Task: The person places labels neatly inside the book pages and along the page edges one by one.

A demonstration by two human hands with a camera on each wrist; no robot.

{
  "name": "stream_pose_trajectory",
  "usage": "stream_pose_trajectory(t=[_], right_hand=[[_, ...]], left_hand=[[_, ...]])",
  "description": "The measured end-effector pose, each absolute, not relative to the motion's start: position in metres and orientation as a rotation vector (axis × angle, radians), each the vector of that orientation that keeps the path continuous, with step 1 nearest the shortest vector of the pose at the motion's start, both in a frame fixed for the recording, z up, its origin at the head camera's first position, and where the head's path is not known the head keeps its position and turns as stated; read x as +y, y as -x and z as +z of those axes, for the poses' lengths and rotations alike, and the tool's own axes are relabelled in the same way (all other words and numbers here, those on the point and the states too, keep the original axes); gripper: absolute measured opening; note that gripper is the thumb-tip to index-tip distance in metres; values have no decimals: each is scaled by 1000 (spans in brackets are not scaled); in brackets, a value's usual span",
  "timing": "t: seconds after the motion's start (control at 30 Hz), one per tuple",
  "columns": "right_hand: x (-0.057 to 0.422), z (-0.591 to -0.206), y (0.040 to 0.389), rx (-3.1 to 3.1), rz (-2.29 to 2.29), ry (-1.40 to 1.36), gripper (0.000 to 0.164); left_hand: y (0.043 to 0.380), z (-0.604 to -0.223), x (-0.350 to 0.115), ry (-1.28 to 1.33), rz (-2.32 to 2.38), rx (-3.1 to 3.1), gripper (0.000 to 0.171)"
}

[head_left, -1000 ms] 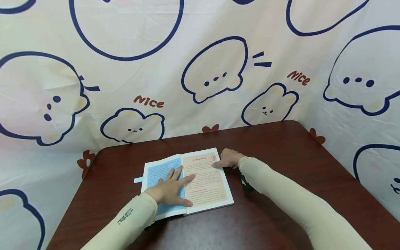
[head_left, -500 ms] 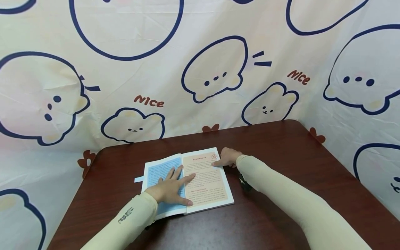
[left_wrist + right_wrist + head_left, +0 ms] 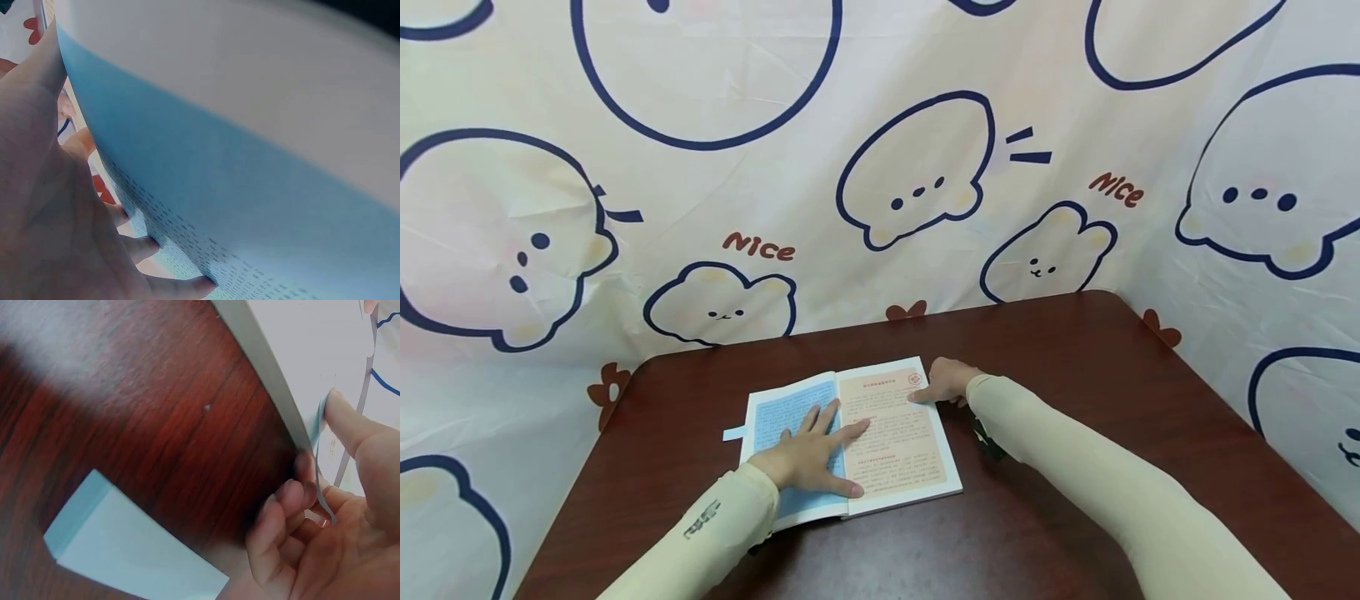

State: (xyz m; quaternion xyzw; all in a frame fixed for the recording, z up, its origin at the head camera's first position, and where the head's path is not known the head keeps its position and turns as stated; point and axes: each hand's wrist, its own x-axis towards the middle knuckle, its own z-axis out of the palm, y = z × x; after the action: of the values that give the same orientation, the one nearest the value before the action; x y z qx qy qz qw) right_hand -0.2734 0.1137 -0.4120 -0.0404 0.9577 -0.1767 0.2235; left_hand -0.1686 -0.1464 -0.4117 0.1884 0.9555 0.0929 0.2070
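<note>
An open book (image 3: 895, 433) lies on the brown table, a blue left page (image 3: 793, 408) and a cream right page showing printed text. My left hand (image 3: 808, 458) rests on it with fingers spread across the fold; in the left wrist view its fingertips (image 3: 203, 284) touch the blue page. At the upper right edge my right hand (image 3: 951, 379) pinches the book. The right wrist view shows the thumb (image 3: 340, 415) on the page and the other fingers curled by the edge. A thin strip (image 3: 322, 481) curves from the thumb toward the palm.
A pale blue tab (image 3: 733, 432) sticks out from the book's left side. In the right wrist view a pale folded piece (image 3: 137, 544) appears over the wooden table (image 3: 156, 381). A cartoon-printed cloth (image 3: 917, 50) hangs behind and beside the table.
Both hands stay in place on the book. The head view tilts very slightly; otherwise nothing visibly moves.
</note>
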Motion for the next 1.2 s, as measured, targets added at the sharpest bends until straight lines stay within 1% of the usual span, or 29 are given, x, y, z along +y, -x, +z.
stream_pose_trajectory(t=[0.53, 0.7, 0.9, 1.2], right_hand=[[122, -414, 274, 2567, -568, 144, 40], [123, -410, 273, 2563, -585, 159, 37], [130, -408, 272, 2535, -649, 208, 53], [137, -402, 270, 2528, -698, 263, 38]], left_hand=[[168, -413, -147, -524, 270, 2668, 99], [168, -413, -147, -522, 259, 2668, 100], [168, -413, -148, -530, 274, 2653, 101], [170, -420, -150, -531, 284, 2670, 103]])
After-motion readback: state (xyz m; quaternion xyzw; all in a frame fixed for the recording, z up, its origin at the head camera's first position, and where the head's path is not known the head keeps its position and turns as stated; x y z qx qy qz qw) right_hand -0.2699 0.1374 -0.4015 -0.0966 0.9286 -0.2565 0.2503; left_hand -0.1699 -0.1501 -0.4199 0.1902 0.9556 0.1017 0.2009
